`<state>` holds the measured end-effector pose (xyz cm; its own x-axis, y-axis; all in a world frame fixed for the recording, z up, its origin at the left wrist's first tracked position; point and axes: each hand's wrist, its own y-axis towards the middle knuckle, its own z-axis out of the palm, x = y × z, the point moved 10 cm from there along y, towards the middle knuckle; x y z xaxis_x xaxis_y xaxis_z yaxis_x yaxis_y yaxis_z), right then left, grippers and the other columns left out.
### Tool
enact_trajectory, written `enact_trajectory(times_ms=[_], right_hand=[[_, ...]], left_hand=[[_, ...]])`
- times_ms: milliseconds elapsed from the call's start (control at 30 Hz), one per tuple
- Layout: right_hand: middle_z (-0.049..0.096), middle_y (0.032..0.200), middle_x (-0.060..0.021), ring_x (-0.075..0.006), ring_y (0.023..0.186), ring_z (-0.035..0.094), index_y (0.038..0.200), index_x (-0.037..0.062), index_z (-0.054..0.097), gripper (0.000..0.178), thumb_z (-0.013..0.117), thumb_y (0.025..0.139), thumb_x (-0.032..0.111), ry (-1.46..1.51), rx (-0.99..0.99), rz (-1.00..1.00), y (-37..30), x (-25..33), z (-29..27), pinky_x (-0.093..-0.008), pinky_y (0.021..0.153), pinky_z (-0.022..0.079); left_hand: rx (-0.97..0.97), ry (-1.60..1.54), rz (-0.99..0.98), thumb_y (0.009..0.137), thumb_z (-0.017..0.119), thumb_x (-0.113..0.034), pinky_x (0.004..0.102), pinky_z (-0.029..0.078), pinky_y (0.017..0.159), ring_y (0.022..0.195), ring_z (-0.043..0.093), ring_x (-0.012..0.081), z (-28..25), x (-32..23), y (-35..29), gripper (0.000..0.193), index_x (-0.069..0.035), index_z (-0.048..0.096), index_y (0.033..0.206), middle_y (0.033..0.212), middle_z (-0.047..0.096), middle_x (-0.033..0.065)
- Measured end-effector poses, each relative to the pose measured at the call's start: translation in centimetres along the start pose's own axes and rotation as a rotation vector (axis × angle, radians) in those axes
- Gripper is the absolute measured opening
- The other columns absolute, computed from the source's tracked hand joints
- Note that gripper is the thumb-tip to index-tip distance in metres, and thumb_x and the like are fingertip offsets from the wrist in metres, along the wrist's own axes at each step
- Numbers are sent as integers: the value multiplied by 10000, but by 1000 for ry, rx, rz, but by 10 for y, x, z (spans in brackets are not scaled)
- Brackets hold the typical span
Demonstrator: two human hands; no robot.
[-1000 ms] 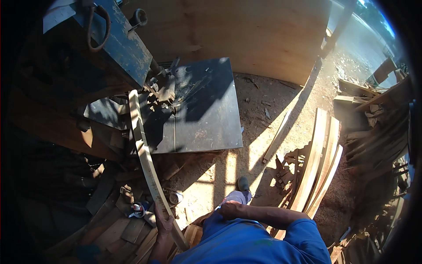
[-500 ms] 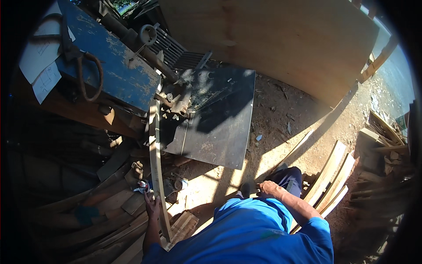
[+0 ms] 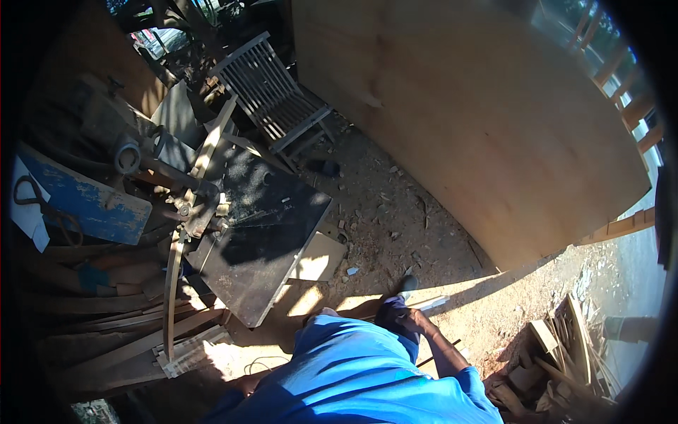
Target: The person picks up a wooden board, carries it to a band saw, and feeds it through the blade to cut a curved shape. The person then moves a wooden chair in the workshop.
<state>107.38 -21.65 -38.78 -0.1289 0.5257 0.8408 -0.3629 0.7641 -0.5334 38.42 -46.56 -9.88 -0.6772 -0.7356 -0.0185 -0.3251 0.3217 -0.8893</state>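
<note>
My right hand (image 3: 415,322) rests against my dark trousers near the thigh, fingers curled; what they close on, if anything, is hidden. Of my left arm (image 3: 248,382), only a shaded bit of skin shows beside my blue shirt, and its fingers are out of sight. Ahead to the left stands a dark machine table (image 3: 261,212) with a metal fitting (image 3: 201,212) along its left edge. A long, narrow wooden strip (image 3: 171,290) passes by that fitting, reaching from a far end beyond the table to a near end over stacked boards. Neither hand touches the strip.
A large plywood sheet (image 3: 466,127) leans at the far right, next to a slatted folding chair (image 3: 272,92). Scrap wood (image 3: 558,360) is heaped at the lower right. Boards (image 3: 127,321) lie at left beneath a worn blue panel (image 3: 92,194). Chips litter the ground.
The view has shifted, bringing the whole chair into sight. My left hand, earlier beside the wooden strip, has come back toward my body. The strip now reaches farther past the fitting.
</note>
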Motion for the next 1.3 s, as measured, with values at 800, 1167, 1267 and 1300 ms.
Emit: enact_trajectory(times_ms=[800, 1167, 1267, 1300], right_hand=[[714, 1099, -205, -326, 1014, 702, 1243, 63, 646, 481, 672, 907, 406, -964, 210, -175, 252, 570, -103, -420, 849, 559], [698, 1119, -218, -384, 1068, 664, 1215, 47, 647, 486, 678, 872, 390, -1249, 536, 94, 414, 640, -129, -449, 922, 522], [699, 1117, -216, -383, 1054, 668, 1241, 46, 639, 501, 676, 869, 380, -1314, 595, -11, 486, 706, -89, -444, 925, 522], [704, 1104, -215, -377, 1044, 673, 1242, 46, 639, 501, 680, 866, 375, -1314, 607, -68, 512, 734, -71, -437, 918, 525]], left_hand=[[3, 57, 936, 958, 514, -333, 496, 482, 963, 1118, 629, 412, -112, -829, -75, 445, -78, 572, 1318, 1195, 664, 228], [111, -342, 939, 1015, 478, -417, 441, 462, 1012, 1174, 606, 371, -280, -895, 0, 524, -46, 513, 1383, 1291, 615, 222], [30, -432, 945, 1012, 490, -428, 437, 473, 991, 1152, 618, 365, -316, -896, 10, 527, -56, 515, 1385, 1267, 626, 216], [26, -474, 889, 1010, 497, -425, 436, 470, 998, 1162, 614, 366, -326, -894, 19, 526, -60, 516, 1387, 1274, 623, 214]])
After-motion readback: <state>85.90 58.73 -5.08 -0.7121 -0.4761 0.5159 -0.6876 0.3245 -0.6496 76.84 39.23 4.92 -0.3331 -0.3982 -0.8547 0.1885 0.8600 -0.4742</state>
